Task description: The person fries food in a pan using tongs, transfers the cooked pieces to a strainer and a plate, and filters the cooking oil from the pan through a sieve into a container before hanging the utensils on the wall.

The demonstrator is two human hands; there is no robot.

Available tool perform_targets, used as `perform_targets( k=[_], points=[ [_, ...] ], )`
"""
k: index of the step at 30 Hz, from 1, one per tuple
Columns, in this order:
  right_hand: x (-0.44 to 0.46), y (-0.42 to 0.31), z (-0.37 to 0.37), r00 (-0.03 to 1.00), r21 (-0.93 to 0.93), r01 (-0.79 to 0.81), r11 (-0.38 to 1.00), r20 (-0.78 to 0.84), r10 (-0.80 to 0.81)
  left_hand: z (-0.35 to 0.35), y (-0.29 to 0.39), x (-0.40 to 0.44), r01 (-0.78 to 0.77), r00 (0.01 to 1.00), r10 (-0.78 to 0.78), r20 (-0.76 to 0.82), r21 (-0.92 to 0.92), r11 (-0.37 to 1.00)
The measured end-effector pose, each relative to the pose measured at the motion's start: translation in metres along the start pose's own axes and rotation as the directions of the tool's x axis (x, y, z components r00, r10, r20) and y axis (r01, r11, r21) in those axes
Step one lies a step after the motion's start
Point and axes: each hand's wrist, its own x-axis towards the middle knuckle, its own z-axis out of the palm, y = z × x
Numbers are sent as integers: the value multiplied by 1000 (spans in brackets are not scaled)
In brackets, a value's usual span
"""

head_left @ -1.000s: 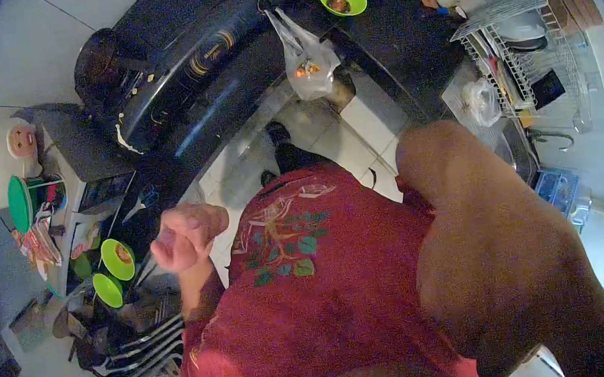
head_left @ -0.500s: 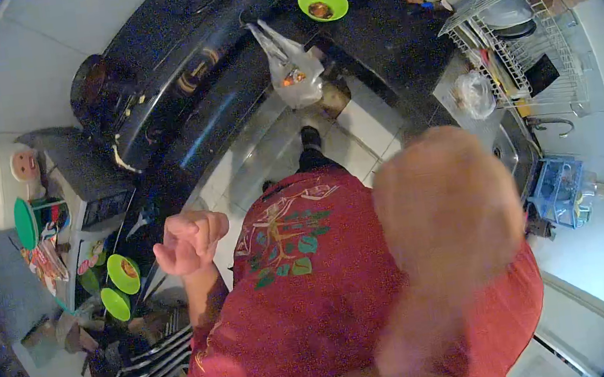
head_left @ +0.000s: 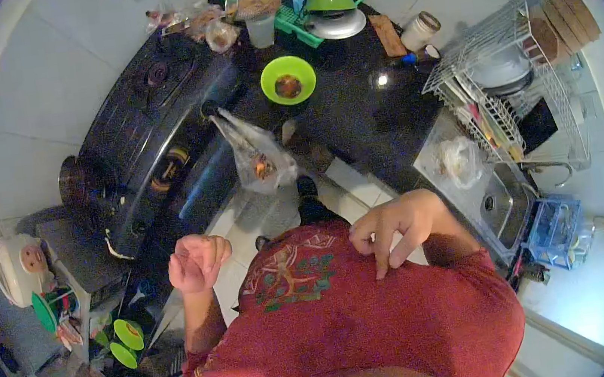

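My left hand (head_left: 199, 263) is raised in front of my left side, palm partly showing. Its fingers curl loosely, and nothing is visible in them. Before the red shirt (head_left: 378, 315), my right hand (head_left: 401, 227) hangs with bent fingers spread apart, holding nothing I can see. Beyond both hands, a clear plastic bag (head_left: 263, 164) with orange bits inside hangs by its handles at the stove's front corner. A green bowl (head_left: 287, 68) with brown contents sits on the dark counter (head_left: 361, 117) behind the bag.
The black stove (head_left: 134, 111) lies ahead to the left. On the right are a sink (head_left: 506, 201), a white dish rack (head_left: 481, 83) and a knotted plastic bag (head_left: 462, 161). A rice cooker (head_left: 21, 268) and two green bowls (head_left: 126, 342) stand at the left.
My right hand, blurred and close to the camera before, has lowered to chest level. My left hand stays at about the same place. The view has tilted up, showing more of the back counter.
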Motion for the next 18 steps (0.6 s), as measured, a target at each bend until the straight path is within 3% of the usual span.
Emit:
perform_targets(
  k=[6,8,9,11,13,15,16,18],
  points=[
    [-83,15,-53,987,76,-113,991,-102,121,9,-36,73,39,997,-41,-69,-33,999],
    [-110,34,-64,900,117,-164,979,-389,198,13,-48,87,54,993,-56,-105,-21,998],
    [-116,33,-66,897,120,-159,980,-398,194,15,-53,93,66,988,-68,-141,-15,998],
    [-127,29,-72,784,84,-282,956,-554,280,15,-63,103,88,987,-85,-136,11,996],
    [-143,35,-77,807,20,-265,964,-542,233,21,-71,115,109,987,-103,-123,42,993],
    [-143,40,-77,883,-29,-174,984,-448,143,28,-75,119,93,973,-87,-212,19,995],
    [-144,41,-76,862,-33,-185,982,-486,145,29,-77,122,92,973,-84,-217,29,995],
    [-141,41,-71,912,-69,-174,982,-387,134,20,-79,118,119,961,-119,-251,-17,993]
  ],
)
